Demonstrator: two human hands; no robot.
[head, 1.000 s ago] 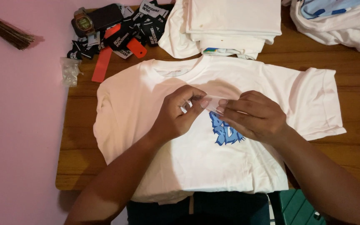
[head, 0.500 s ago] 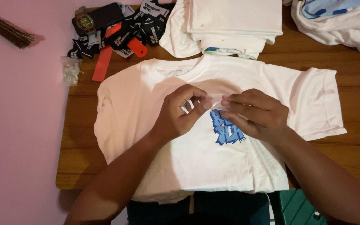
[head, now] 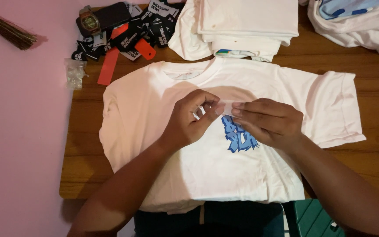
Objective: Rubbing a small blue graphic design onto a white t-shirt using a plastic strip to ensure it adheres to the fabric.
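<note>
Now I see both hands meet above the chest of the white T-shirt [head: 176,145], which lies flat on the wooden desk [head: 84,145], front side up, so the blue print [head: 238,136] is easy to reach. The left hand [head: 189,120] and the right hand [head: 268,120] each pinch one end of a small pale strip [head: 227,107] with narrow grip, holding it just over the print. Folded white shirts [head: 246,22] wait at the far edge, and black tags [head: 141,30] with orange strips [head: 108,66] lie far left, beside a wristwatch [head: 89,19].
</note>
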